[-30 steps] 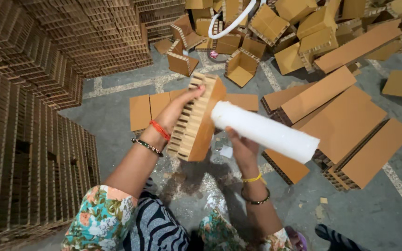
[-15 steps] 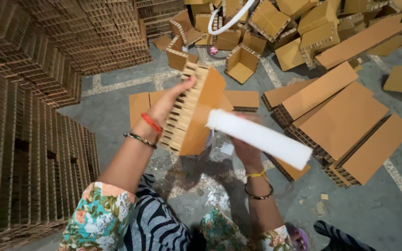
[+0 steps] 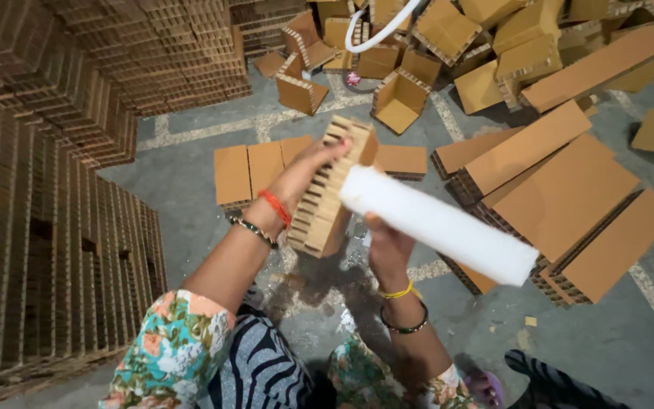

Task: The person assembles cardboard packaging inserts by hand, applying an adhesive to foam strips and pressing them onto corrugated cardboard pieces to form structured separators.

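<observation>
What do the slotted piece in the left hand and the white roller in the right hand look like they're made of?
The slotted piece looks like brown cardboard, matte, with layered, notched edges showing along its side. The white roller looks like foam or soft plastic with a smooth, dull surface; motion blur leaves that uncertain. The left hand holds the piece, the right hand the roller.

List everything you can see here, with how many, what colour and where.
cardboard piece: one, brown, slotted edge, held in the left hand
white roll: one, white, held in the right hand
flat cardboard panels: several, brown, on the floor at right
stacked cardboard grids: many, brown, along the left
loose cardboard pieces: many, brown, heaped at top
white hose: one, white, top centre
floor: grey, with pale lines
left hand: one, bangles at the wrist
right hand: one, bangles at the wrist
</observation>
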